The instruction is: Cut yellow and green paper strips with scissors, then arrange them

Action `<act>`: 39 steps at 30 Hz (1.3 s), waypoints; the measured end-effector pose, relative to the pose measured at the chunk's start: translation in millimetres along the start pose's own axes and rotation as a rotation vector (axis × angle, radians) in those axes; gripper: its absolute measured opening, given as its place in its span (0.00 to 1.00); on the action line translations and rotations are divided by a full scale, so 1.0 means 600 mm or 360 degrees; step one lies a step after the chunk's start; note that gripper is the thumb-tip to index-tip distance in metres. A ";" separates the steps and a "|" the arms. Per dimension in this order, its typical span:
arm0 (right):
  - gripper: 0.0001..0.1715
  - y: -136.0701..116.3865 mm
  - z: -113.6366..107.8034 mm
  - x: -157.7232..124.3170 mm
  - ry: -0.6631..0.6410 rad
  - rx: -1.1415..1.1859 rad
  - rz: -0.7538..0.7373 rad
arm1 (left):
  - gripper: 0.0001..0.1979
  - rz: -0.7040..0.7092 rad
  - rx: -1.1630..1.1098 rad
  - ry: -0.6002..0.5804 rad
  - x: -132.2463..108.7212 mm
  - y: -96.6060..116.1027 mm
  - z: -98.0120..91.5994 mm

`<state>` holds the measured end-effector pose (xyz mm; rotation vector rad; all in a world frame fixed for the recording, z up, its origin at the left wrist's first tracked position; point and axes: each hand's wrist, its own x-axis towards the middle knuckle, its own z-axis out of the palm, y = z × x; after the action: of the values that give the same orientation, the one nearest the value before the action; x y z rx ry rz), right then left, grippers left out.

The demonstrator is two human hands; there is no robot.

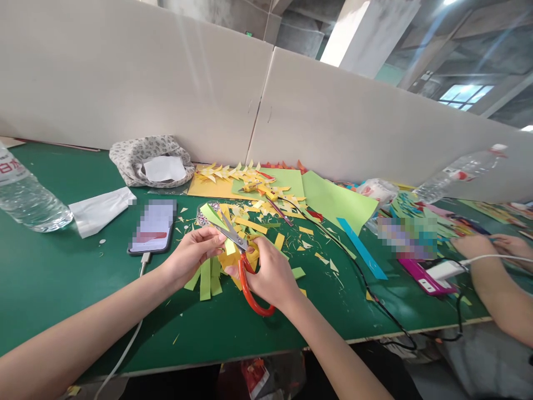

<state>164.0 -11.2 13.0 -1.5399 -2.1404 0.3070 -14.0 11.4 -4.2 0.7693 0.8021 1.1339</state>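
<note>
My left hand (pixel 195 251) pinches a light green paper strip (pixel 211 215), which slants up and away from the fingertips. Red-handled scissors (pixel 250 286) are in my right hand (pixel 268 269), its fingers wrapped about the handles. The scissor blades (pixel 231 232) are parted and lie across the green strip close to my left fingertips. Under both hands is a heap of yellow and green paper pieces, with several green strips (pixel 205 280) hanging toward me. Part of the heap is hidden by my hands.
A phone (pixel 155 225) with a charging cable lies left, near a water bottle (pixel 31 191) and a patterned cloth bag (pixel 152 158). Behind the heap rests a yellow glue gun (pixel 262 190), its black cord crossing right. A co-worker's hands (pixel 478 247) are beyond the pink power strip (pixel 427 278).
</note>
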 end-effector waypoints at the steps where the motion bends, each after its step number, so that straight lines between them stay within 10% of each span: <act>1: 0.20 0.000 0.001 0.000 0.0002 0.0011 -0.0002 | 0.04 -0.0001 0.0010 -0.0015 -0.001 0.000 0.001; 28: 0.20 0.003 0.008 0.001 0.0106 0.0187 -0.0026 | 0.04 -0.0083 0.0002 -0.0094 0.001 0.003 -0.004; 39: 0.15 0.001 0.008 0.010 -0.0167 0.1384 0.0543 | 0.08 -0.0194 0.0284 0.0000 -0.006 -0.012 0.007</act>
<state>160.6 -4.8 10.2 -1.3297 -1.4473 1.2590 -7.7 5.4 -7.4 0.8564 0.9467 0.9621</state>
